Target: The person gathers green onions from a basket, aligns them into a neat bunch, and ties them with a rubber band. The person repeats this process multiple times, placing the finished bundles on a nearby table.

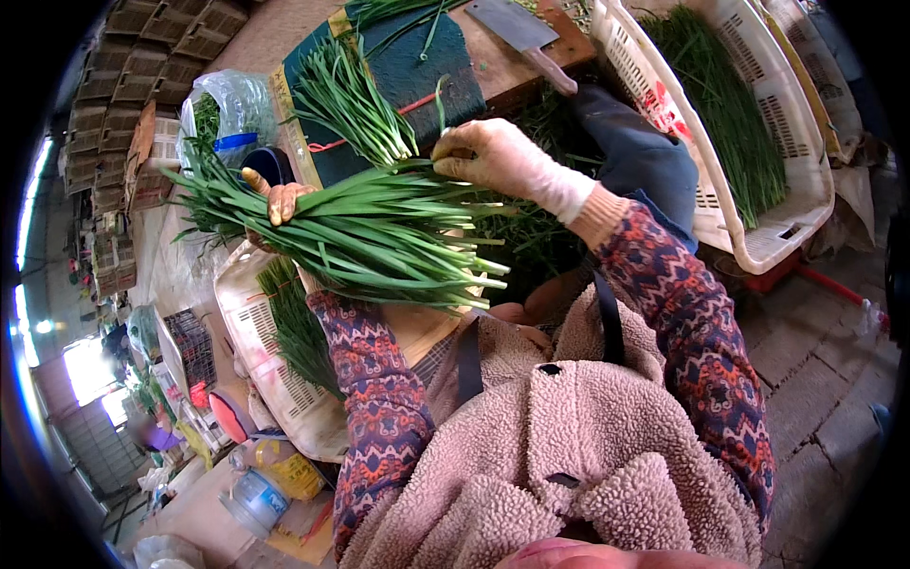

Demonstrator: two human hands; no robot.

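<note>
My left hand (286, 202), in a soiled glove, is wrapped around a thick bunch of Chinese chives (370, 238). Their pale cut ends point right and the leaf tips droop to the left. My right hand (494, 158), in a pale glove, is at the bunch's upper right edge. Its thumb and fingertips pinch a thin chive leaf (439, 107), which curls upward from them. Just beyond lies a second, smaller pile of chives (348, 103) on a dark green board (444, 64). A red tie (419, 104) runs beneath that pile.
A cleaver (515, 25) rests on the wooden board at the top, its handle overhanging the edge. White plastic crates of chives stand at right (725, 206) and left (245, 313). A plastic bag of greens (249, 107) is at upper left. Loose trimmings (526, 235) lie below my right hand.
</note>
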